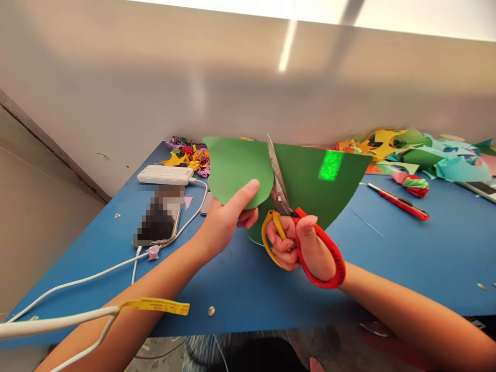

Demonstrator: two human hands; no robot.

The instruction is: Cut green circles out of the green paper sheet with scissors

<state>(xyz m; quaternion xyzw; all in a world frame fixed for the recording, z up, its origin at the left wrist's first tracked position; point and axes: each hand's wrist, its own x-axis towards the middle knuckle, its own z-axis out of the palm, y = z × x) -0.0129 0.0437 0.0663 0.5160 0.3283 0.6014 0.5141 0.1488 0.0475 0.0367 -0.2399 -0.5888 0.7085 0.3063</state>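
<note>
A sheet of green paper (pixel 310 175) is held up above the blue table, with a curved cut edge on its left part. My left hand (pixel 228 217) pinches that lighter, rounded part, thumb on the front and fingers behind. In my right hand (pixel 289 243) are scissors (pixel 279 199) with one yellow and one red handle loop. The fingers go through the yellow loop and the thumb through the red one. The blades point upward at the cut edge, beside the rounded part. A bright green patch of light falls on the right part of the paper.
On the blue table (pixel 232 294) lie a white power bank (pixel 166 175), a phone (pixel 158 222) with white cables, and a red utility knife (pixel 399 201). A paper flower (pixel 411 184) and colourful paper scraps (pixel 422 150) lie at right, with more scraps (pixel 189 157) at back left. A pale wall stands behind.
</note>
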